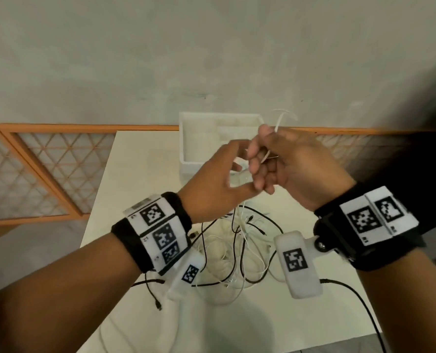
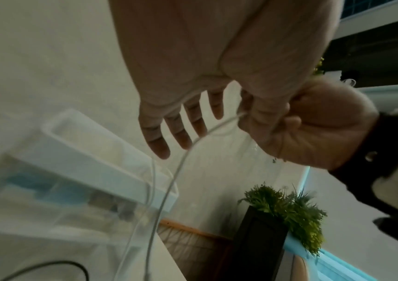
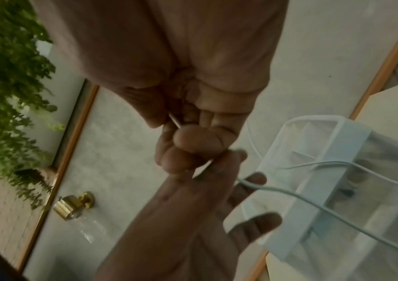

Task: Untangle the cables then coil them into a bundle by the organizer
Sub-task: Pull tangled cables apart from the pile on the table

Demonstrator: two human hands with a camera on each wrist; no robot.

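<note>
My right hand (image 1: pixel 288 164) is raised in front of the white organizer box (image 1: pixel 186 138), its fingers curled round a thin white cable (image 1: pixel 278 123) that loops above the fist. In the right wrist view the cable (image 3: pixel 289 192) runs from those curled fingers across the organizer (image 3: pixel 352 133). My left hand (image 1: pixel 219 179) is right beside it, and its thumb touches the right fingers. The left wrist view shows the left hand's fingers (image 2: pixel 181 131) straight and spread, the cable (image 2: pixel 181 161) passing by the thumb and hanging down. A tangle of white and black cables (image 1: pixel 239 250) lies on the table below the hands.
The white table (image 1: pixel 135 161) is small, with its edges close on the left and right. A black cable (image 1: pixel 359 301) trails off the front right. Orange-framed lattice panels (image 1: pixel 46 169) stand behind. A green plant (image 2: pixel 289 209) stands to the right.
</note>
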